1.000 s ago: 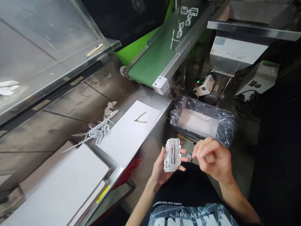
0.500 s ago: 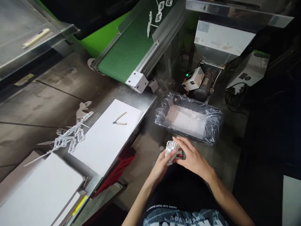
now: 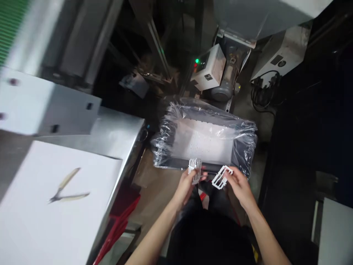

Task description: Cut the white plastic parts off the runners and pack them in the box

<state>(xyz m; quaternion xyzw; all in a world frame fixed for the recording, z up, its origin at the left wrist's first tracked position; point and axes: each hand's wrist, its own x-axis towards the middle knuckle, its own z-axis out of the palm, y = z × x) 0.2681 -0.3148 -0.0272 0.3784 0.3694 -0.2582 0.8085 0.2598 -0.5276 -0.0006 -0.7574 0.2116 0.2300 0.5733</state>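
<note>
My left hand point(image 3: 187, 183) is closed around a small stack of white plastic frames point(image 3: 195, 170). In my right hand point(image 3: 239, 184), one single white plastic frame point(image 3: 220, 178) with slotted openings is pinched between thumb and fingers. Both hands are apart, side by side at the near edge of a dark bin point(image 3: 242, 151) lined with clear plastic film. Inside the bin lies a pale sheet or layer point(image 3: 205, 141) with rows of small marks; its exact make-up I cannot tell.
Pliers with pale handles point(image 3: 66, 187) lie spread on a white board point(image 3: 33, 224) on the metal table point(image 3: 118, 129). The conveyor's white end bracket point(image 3: 68, 110) stands at upper left. Behind the bin are a control box point(image 3: 211, 70) and a motor point(image 3: 227, 81).
My hands have separated; the right now holds one frame away from the left's stack. The view has swung down and closer to the bin, so most of the conveyor has left view.
</note>
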